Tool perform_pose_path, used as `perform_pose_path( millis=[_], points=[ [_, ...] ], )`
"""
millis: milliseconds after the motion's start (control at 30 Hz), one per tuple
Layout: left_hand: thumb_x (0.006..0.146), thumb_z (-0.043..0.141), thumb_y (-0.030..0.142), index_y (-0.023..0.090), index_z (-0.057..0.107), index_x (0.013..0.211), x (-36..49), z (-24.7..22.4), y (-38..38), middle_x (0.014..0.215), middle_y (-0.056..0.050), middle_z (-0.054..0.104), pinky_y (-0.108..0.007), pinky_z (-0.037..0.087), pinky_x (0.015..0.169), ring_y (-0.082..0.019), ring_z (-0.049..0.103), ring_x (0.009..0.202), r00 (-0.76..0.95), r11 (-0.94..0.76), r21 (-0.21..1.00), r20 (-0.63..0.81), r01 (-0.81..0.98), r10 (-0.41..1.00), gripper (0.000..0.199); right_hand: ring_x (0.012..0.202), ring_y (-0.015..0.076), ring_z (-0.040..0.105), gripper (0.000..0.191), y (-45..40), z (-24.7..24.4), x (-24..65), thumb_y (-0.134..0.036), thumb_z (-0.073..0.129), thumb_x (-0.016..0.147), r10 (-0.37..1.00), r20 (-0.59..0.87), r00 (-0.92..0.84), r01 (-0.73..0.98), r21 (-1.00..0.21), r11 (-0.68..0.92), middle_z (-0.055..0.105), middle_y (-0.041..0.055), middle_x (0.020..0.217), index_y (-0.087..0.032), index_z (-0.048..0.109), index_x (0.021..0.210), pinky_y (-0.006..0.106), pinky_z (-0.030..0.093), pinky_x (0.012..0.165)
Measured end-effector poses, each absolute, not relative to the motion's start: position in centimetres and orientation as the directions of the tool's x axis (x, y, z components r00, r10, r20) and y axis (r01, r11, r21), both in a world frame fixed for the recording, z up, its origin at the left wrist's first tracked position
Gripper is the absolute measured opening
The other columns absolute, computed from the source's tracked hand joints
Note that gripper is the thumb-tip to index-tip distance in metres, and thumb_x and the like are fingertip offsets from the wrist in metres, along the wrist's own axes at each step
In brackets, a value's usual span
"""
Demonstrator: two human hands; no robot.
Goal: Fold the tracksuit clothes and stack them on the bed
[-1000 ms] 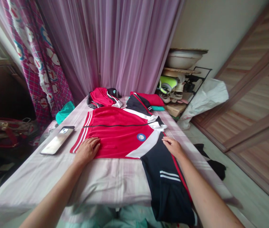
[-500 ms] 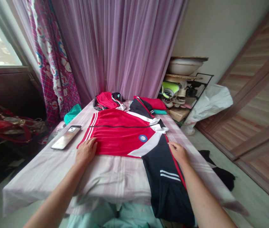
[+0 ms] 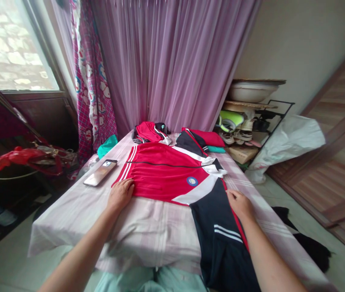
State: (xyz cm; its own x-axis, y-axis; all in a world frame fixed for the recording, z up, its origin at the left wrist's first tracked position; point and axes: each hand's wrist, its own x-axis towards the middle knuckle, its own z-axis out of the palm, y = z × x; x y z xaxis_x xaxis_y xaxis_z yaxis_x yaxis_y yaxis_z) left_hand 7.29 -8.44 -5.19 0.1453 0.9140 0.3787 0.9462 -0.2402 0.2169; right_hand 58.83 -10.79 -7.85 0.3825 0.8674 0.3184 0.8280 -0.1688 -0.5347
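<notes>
The red, white and dark jacket [image 3: 157,184] lies front up on the covered surface [image 3: 75,215], spread out and not folded; the zip [image 3: 166,165] runs straight. The near sleeve [image 3: 210,211] extends past the near edge, not turned in. Left hand [image 3: 122,193]: flat at the hem [image 3: 121,172]. Right hand [image 3: 241,204]: curled at the sleeve's border; grip cannot be determined.

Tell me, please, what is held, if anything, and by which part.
The left hand rests on the jacket; whether the right hand pinches its sleeve's edge cannot be told.
</notes>
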Motion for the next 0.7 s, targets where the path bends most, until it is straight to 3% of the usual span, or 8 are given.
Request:
perform_pose_path(
  millis=[467, 700],
  points=[
    [0.095, 0.037, 0.037, 0.020, 0.068, 0.118, 7.02, -5.42, -8.33, 0.127, -0.010, 0.069, -0.040, 0.050, 0.100, -0.025, 0.065, 0.114, 0.155, -0.264, 0.217, 0.417, 0.940, 0.895, 0.042, 0.089, 0.0254, 0.070, 0.033, -10.96, -7.72, 58.49, -0.038, 0.049, 0.079, 0.842, 0.341, 0.418, 0.834, -0.511, -0.207, 0.078, 0.0047, 0.101, -0.029, 0.080, 0.086, 0.032, 0.052, 0.072],
    [0.097, 0.035, 0.038, 0.019, 0.070, 0.114, 6.93, -5.48, -8.26, 0.128, -0.011, 0.068, -0.042, 0.050, 0.101, -0.026, 0.065, 0.114, 0.168, -0.274, 0.228, 0.397, 0.934, 0.902, 0.044, 0.090, 0.0243, 0.070, 0.032, -10.87, -7.18, 58.45, -0.032, 0.048, 0.080, 0.865, 0.320, 0.386, 0.859, -0.467, -0.210, 0.077, 0.0056, 0.102, -0.027, 0.079, 0.085, 0.032, 0.052, 0.076]
  ],
)
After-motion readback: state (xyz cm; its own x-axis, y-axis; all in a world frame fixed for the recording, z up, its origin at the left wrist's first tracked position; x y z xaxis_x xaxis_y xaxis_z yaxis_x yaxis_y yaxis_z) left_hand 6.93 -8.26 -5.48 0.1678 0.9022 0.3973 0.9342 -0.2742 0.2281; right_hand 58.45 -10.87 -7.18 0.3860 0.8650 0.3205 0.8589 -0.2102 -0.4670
